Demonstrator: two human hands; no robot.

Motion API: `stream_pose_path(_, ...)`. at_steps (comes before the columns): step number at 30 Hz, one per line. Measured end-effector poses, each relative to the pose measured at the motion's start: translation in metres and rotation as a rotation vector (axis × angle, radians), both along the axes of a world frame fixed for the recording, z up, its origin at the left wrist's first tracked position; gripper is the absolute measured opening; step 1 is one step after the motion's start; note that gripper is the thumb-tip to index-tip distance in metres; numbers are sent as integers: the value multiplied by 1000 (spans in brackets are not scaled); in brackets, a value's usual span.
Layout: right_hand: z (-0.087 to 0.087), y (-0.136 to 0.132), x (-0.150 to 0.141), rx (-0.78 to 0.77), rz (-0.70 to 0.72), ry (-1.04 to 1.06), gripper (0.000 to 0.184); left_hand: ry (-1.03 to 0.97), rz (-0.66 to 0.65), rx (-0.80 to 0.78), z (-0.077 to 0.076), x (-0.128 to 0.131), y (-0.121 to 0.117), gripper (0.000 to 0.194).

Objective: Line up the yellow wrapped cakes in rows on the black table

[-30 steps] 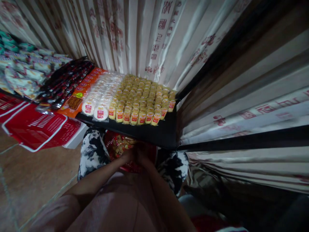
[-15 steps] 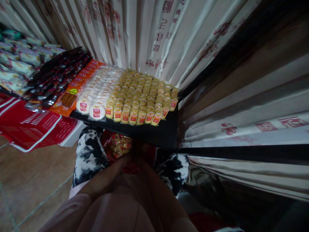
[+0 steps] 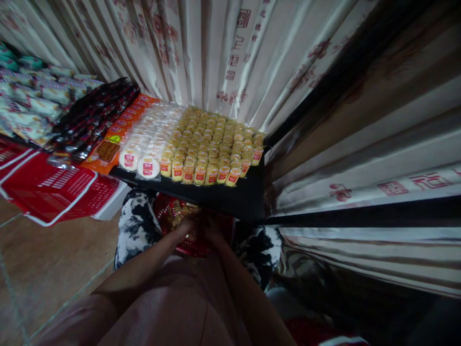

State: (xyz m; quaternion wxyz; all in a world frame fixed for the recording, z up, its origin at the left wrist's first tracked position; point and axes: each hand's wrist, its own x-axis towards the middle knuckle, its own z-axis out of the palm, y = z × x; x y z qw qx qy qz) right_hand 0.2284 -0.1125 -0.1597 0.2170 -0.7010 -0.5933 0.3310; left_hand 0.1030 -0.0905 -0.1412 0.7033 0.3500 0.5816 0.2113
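A red basket (image 3: 194, 249) sits in my lap between my knees, below the shelf edge. Small yellow-wrapped snack packets (image 3: 176, 214) lie inside it. My left hand (image 3: 188, 228) is in the basket beside these packets, its fingers curled inward; what they hold is too dark to make out. Close to its right, my right hand (image 3: 213, 230) also reaches into the basket, with its fingers lost in shadow. Above both hands, rows of yellow wrapped snacks (image 3: 209, 144) stand on the black shelf (image 3: 230, 199).
Left of the yellow rows are white round wrapped crackers (image 3: 149, 166), an orange snack bag (image 3: 108, 149), dark packets (image 3: 90, 115) and white packets (image 3: 39, 103). A red basket with white handles (image 3: 68, 192) stands at left. Pleated printed curtains (image 3: 209, 53) hang behind and at right.
My hands have come into clearer sight, apart above the lap basket. More of the basket's red inside shows below them. The view has shifted slightly; the shelf goods look unchanged.
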Motion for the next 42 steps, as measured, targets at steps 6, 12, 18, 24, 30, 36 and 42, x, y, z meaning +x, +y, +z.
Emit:
stream_pose_path(6, 39, -11, 4, 30, 126, -156, 17, 11, 16, 88, 37, -24, 2, 53)
stream_pose_path(12, 71, -24, 5, 114, 121, -215, 22, 6, -134, 233, 71, -33, 5, 46)
stream_pose_path(18, 86, -28, 11, 265, 150, -232, 31, 28, -156, 331, 87, -27, 10, 37)
stream_pose_path(24, 100, -29, 21, 393, 173, -137, 30, -158, -45, 143, 108, -19, 15, 20)
stream_pose_path(30, 108, -25, 27, 421, 79, -7, 30, -272, -37, 45, 126, -15, 21, 36)
stream_pose_path(36, 117, -16, 39, 303, 16, 240, 32, -318, -83, 136, 137, -11, 25, 38)
stream_pose_path(42, 128, -8, 44, 186, -85, 520, 33, -258, -131, 259, 139, -8, 23, 31)
